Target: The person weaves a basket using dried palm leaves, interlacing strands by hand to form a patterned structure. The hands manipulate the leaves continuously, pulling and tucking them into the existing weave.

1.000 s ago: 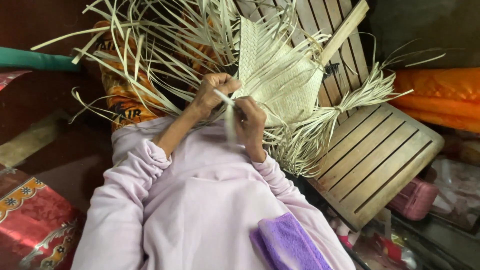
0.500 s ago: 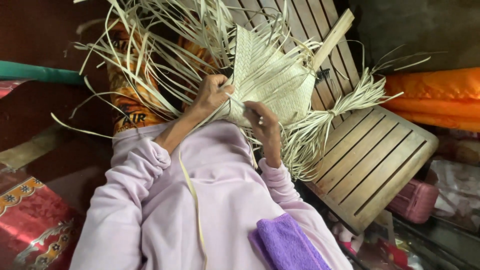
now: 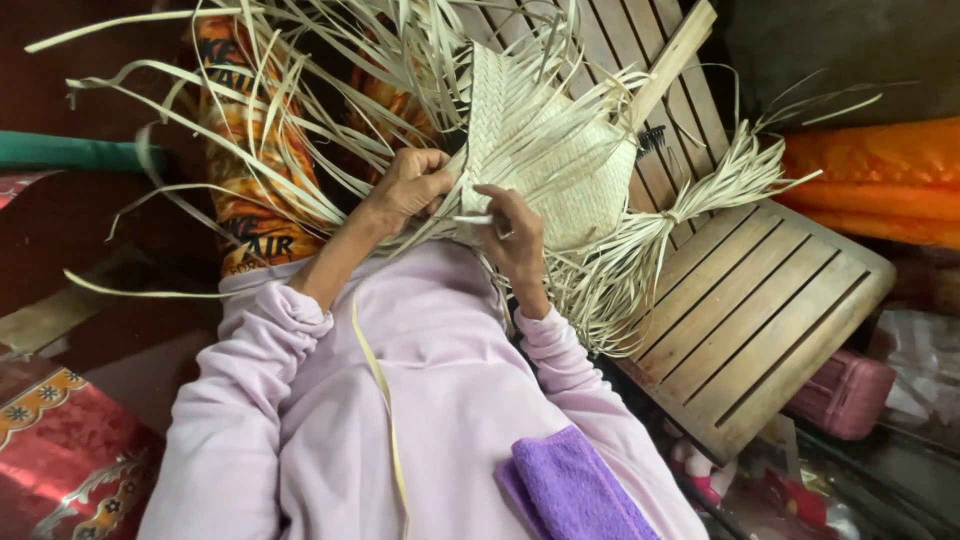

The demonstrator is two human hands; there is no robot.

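Note:
A half-woven mat of pale palm-leaf strips (image 3: 540, 150) rests on my lap, with many loose strip ends fanning out up and to the left. My left hand (image 3: 410, 185) grips the mat's lower left edge, fingers curled around the strips. My right hand (image 3: 515, 240) pinches a single strip at the mat's lower edge, just right of the left hand. One long loose strip (image 3: 385, 400) trails down over my lilac sweater (image 3: 440, 400). A tied bundle of strip ends (image 3: 650, 250) hangs to the right of the mat.
A slatted wooden chair (image 3: 760, 310) lies to the right, partly under the weaving. A purple cloth (image 3: 575, 490) sits on my lap. Orange fabric (image 3: 870, 180) is at far right, a pink case (image 3: 840, 395) lower right, a red patterned mat (image 3: 60, 450) lower left.
A strip has been drawn down across my lap since a second ago. My hands moved slightly apart and stay at the mat's lower edge; the view shifted a little.

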